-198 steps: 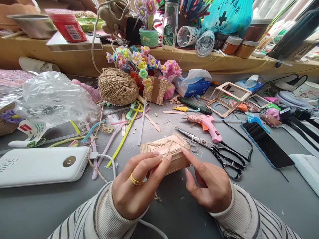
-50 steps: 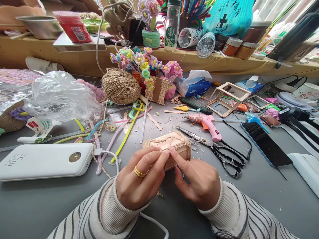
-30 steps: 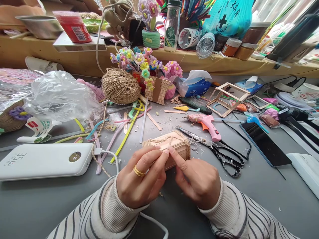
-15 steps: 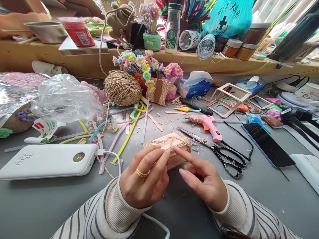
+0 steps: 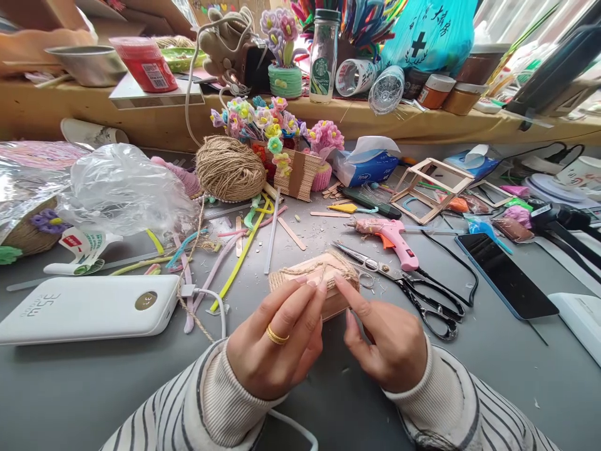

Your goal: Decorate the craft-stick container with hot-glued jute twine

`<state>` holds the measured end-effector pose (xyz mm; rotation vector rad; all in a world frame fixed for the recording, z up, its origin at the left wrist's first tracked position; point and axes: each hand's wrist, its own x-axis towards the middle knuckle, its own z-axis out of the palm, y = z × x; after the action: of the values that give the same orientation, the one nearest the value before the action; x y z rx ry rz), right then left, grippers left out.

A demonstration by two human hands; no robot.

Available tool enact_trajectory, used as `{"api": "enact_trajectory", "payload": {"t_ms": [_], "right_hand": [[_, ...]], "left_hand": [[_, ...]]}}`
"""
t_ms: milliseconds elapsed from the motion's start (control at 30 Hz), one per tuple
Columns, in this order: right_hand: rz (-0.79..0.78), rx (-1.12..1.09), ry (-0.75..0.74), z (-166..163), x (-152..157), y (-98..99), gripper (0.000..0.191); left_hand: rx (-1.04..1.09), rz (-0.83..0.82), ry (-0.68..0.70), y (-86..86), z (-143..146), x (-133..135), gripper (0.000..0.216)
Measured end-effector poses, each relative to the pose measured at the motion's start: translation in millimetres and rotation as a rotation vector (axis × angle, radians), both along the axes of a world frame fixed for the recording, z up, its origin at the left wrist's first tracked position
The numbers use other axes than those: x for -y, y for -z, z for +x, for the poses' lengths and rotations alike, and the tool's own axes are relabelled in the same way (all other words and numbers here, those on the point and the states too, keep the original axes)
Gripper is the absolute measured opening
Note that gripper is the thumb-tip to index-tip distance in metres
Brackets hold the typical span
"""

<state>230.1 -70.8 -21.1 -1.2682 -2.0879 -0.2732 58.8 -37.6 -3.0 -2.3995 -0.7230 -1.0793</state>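
Note:
A small box of pale wooden craft sticks (image 5: 335, 305), edged with jute twine (image 5: 300, 268), rests on the table in front of me. My left hand (image 5: 277, 341), a gold ring on one finger, is closed in a pinch over the box top, on a thin strand of twine; its tip is mostly hidden by the fingers. My right hand (image 5: 389, 344) has its index finger stretched onto the twine at the box's right edge. The thumb stays apart beneath it and the other fingers curl; nothing is held there.
Scissors (image 5: 399, 282) and a pink glue gun (image 5: 387, 238) lie right of the box, near a phone (image 5: 507, 275). A white power bank (image 5: 89, 307) with its cable lies left. Behind are a twine ball (image 5: 230, 168), a stick frame (image 5: 434, 181) and pipe cleaners (image 5: 244, 257).
My right index finger has shifted slightly right and down along the box's edge, its thumb now closer to the box. The left hand keeps its pinch, moved only a little.

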Motion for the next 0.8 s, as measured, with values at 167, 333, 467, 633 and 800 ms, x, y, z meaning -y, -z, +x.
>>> {"api": "enact_trajectory", "payload": {"t_ms": [167, 333, 467, 633, 800], "right_hand": [[-0.038, -0.051, -0.002, -1, 0, -0.5, 0.044], [-0.045, -0.093, 0.016, 1, 1, 1.3, 0.048], [-0.047, -0.092, 0.002, 0, -3, 1.2, 0.044], [-0.045, -0.129, 0.011, -3, -9, 0.4, 0.043], [-0.041, -0.135, 0.019, -3, -11, 0.8, 0.043]], "left_hand": [[0.024, -0.005, 0.007, 2.3, 1, 0, 0.03], [0.021, -0.028, 0.001, 1.3, 0, 2, 0.026], [0.04, -0.016, -0.004, -0.9, 2, -1, 0.023], [0.046, 0.02, -0.003, -3.3, 3, -7, 0.023], [0.151, -0.073, 0.038, 2.9, -5, -6, 0.034]]}}
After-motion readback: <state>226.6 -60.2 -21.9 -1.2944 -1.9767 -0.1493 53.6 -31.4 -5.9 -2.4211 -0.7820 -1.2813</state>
